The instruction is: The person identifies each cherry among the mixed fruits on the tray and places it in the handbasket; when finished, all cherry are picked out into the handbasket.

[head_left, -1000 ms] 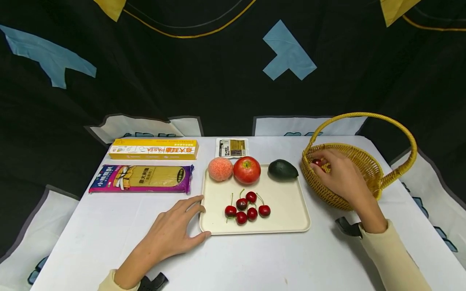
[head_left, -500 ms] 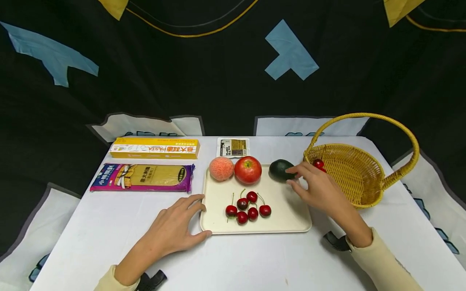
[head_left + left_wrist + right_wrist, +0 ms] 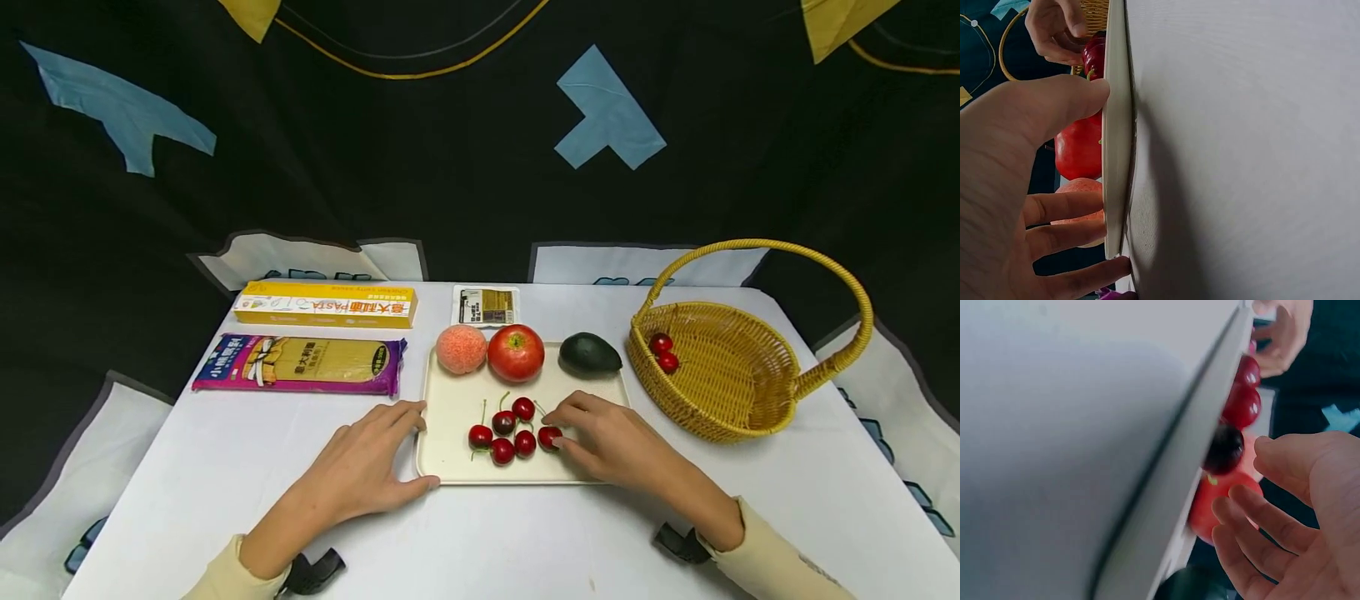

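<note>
A cream tray (image 3: 461, 472) holds several cherries (image 3: 502, 451) with thin stems, grouped near its middle. My left hand (image 3: 360, 458) rests at the tray's left end; in the left wrist view its thumb (image 3: 1079, 97) touches the rim and the fingers are spread. Over the tray's right side, my right hand (image 3: 611, 440) has thumb and fingertips around the rightmost cherry (image 3: 549, 438). The right wrist view shows a gap between thumb and fingers, with no cherry pinched. Two cherries (image 3: 667, 362) lie inside the left part of a wicker basket (image 3: 678, 410).
Along the tray's back are a rough pink round fruit (image 3: 461, 349), a red apple (image 3: 516, 353) and a dark green avocado (image 3: 590, 355). Behind stands a small packet (image 3: 485, 306). Left are a yellow pasta box (image 3: 326, 304) and a purple noodle pack (image 3: 300, 364). The basket's handle (image 3: 765, 244) arches high.
My right hand has left the basket, passed by the avocado and come down to the rightmost cherry on the tray. The basket's two cherries are now uncovered. My left hand stays put.
</note>
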The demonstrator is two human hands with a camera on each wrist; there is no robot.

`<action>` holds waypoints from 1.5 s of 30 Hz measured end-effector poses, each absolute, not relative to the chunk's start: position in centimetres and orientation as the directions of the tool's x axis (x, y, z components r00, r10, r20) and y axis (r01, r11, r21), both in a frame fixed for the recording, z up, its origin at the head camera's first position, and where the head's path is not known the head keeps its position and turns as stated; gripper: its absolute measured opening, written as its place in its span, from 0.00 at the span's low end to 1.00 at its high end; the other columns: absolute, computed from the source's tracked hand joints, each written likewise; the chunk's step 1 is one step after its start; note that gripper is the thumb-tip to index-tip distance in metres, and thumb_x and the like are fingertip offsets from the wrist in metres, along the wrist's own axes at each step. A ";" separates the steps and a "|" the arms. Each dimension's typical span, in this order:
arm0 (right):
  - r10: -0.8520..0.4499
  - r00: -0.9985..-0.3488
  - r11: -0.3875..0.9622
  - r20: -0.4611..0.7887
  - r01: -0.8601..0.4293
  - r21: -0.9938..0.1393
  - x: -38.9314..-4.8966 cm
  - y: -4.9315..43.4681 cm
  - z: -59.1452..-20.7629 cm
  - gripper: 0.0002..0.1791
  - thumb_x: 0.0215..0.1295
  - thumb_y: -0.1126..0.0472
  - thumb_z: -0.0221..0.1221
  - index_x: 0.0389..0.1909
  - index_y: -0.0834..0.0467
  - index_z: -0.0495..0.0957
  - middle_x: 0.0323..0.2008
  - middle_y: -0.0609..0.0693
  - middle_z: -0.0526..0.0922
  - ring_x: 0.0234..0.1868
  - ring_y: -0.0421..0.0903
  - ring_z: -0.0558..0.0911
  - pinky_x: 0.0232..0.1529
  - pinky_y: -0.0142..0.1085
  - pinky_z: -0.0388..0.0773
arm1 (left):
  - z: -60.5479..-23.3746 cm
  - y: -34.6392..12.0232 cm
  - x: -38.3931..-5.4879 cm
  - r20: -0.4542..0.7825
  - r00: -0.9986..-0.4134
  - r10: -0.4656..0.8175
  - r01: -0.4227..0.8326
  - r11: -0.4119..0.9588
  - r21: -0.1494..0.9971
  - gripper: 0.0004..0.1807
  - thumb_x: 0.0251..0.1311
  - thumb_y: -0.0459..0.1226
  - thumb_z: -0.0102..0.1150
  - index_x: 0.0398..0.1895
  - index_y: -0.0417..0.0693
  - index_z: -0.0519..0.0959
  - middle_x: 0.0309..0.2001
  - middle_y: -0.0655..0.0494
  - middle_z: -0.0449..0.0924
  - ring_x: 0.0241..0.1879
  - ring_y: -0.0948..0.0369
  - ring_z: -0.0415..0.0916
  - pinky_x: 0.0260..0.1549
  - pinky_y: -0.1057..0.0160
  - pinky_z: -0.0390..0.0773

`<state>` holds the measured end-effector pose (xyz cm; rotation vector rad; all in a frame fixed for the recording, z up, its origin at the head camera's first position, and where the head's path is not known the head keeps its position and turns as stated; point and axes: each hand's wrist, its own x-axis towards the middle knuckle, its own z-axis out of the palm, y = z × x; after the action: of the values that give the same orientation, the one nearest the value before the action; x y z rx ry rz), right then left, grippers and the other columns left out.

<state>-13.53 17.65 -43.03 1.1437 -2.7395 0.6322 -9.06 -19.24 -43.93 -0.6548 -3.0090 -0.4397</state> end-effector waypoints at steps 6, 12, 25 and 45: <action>-0.681 -0.701 0.616 0.213 -0.705 -0.351 -13.3 17.3 -43.4 0.12 0.70 0.56 0.73 0.52 0.47 0.88 0.48 0.39 0.85 0.47 0.37 0.85 0.46 0.39 0.85 | -44.2 -19.3 -9.0 0.116 -0.905 0.409 0.425 0.865 0.266 0.36 0.52 0.67 0.76 0.57 0.58 0.82 0.72 0.55 0.77 0.68 0.50 0.77 0.37 0.40 0.85; -0.693 -0.692 0.603 0.203 -0.711 -0.362 -13.5 17.3 -43.4 0.12 0.69 0.58 0.73 0.51 0.48 0.88 0.49 0.40 0.84 0.45 0.37 0.84 0.45 0.37 0.84 | -44.3 -19.7 -8.9 0.146 -0.900 0.411 0.435 0.865 0.249 0.37 0.53 0.68 0.75 0.59 0.58 0.83 0.72 0.57 0.77 0.67 0.51 0.78 0.37 0.41 0.85; -0.681 -0.707 0.623 0.190 -0.696 -0.356 -13.0 18.1 -43.3 0.15 0.66 0.58 0.75 0.52 0.49 0.86 0.49 0.42 0.84 0.47 0.37 0.84 0.46 0.38 0.85 | -44.4 -19.8 -9.2 0.146 -0.887 0.438 0.462 0.842 0.279 0.32 0.54 0.66 0.76 0.55 0.59 0.84 0.73 0.59 0.76 0.67 0.52 0.78 0.39 0.41 0.85; -0.544 -0.753 0.705 0.371 -0.649 -0.285 -14.8 22.5 -41.2 0.23 0.56 0.68 0.79 0.53 0.54 0.86 0.51 0.49 0.85 0.46 0.49 0.87 0.44 0.46 0.89 | -44.3 -20.1 -9.1 0.135 -0.892 0.431 0.452 0.845 0.287 0.31 0.54 0.66 0.77 0.52 0.60 0.85 0.73 0.59 0.77 0.68 0.51 0.78 0.39 0.41 0.86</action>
<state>-14.80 22.54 -41.16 0.9476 -2.6546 0.5883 -9.07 -20.06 -44.34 -0.7079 -2.9541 -0.4843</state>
